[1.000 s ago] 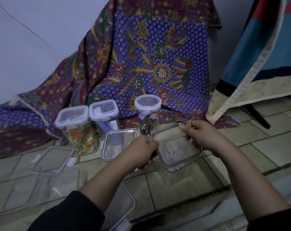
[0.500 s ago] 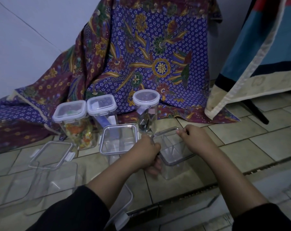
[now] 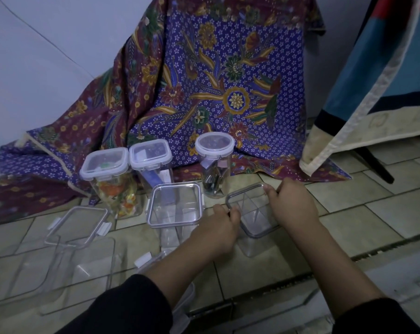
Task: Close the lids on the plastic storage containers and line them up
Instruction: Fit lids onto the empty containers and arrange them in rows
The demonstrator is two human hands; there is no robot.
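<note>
In the head view I count three lidded containers point(image 3: 104, 179) at centre left and three clear ones nearer. My left hand point(image 3: 218, 227) and right hand point(image 3: 293, 206) clasp the empty container point(image 3: 252, 220) at centre. Tiled floor point(image 3: 372, 213); batik cloth point(image 3: 216, 80) behind.

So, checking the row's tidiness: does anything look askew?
Yes. The empty container held by both hands, left hand and right hand, sits turned cornerwise to its neighbour, the lidded empty container.
</note>
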